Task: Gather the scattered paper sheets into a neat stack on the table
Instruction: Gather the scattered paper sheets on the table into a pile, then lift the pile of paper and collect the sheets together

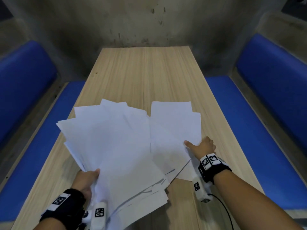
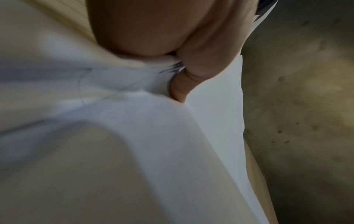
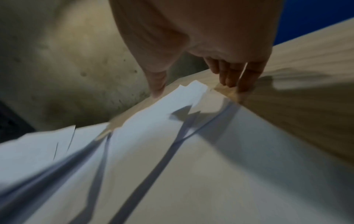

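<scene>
Several white paper sheets [image 1: 113, 143] fan out over the near half of the wooden table [image 1: 141, 72]. My left hand [image 1: 89, 176] grips the fan at its near left corner, and in the left wrist view the thumb and a finger of my left hand [image 2: 172, 63] pinch the bunched edges of the sheets [image 2: 153, 121]. More sheets [image 1: 172, 127] lie flat to the right, overlapping the fan. My right hand [image 1: 197, 143] sits at their right edge, thumb on top. In the right wrist view my right hand [image 3: 193, 89] has straight fingers [image 3: 229, 80] touching the table beside the sheets [image 3: 172, 151].
Blue padded benches [image 1: 249, 122] [image 1: 41, 123] run along both long sides of the table. A stained concrete wall [image 1: 149, 22] stands past the far end. The far half of the table shows bare wood. A black cable [image 1: 224, 208] trails from my right wrist.
</scene>
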Demonstrator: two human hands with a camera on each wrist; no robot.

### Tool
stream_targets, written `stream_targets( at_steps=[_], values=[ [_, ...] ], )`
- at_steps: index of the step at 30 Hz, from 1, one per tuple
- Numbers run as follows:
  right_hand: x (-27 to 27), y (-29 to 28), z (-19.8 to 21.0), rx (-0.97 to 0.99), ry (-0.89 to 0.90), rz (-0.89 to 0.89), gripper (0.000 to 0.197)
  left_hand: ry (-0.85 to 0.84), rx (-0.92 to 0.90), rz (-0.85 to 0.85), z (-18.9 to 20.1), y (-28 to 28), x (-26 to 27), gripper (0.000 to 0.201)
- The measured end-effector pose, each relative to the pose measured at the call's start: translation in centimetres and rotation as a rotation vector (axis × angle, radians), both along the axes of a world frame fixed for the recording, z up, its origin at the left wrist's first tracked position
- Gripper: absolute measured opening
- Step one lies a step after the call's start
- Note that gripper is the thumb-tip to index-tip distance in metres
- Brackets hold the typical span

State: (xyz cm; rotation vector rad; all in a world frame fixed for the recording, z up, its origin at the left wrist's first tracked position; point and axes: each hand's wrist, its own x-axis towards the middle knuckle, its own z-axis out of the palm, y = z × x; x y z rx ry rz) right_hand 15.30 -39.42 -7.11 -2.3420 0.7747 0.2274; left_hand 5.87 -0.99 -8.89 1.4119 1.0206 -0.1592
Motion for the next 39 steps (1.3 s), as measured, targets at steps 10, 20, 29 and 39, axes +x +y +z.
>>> stream_targets(
  at_steps=[10, 20, 29, 39],
  values=[
    [1.2, 4.3, 0.2, -0.060, 0.107, 0.572, 0.068, -0.042, 0.187, -0.252, -0.1, -6.0, 6.1, 0.035],
    [0.0, 4.4, -0.2, 0.557, 0.043, 0.084, 0.086, -0.267, 0.208, -0.647, 1.0, -7.5, 6.9, 0.078],
    [-1.8, 5.3, -1.2, 0.491, -0.027, -0.009, 0.049, -0.273, 0.591, -0.377, 1.0, -7.6, 5.8, 0.037],
    [-3.5, 6.1, -0.5, 0.555, -0.043, -0.132, 0.062, -0.062, 0.676, -0.643, 1.5, -4.5, 5.4, 0.022]
  ],
)
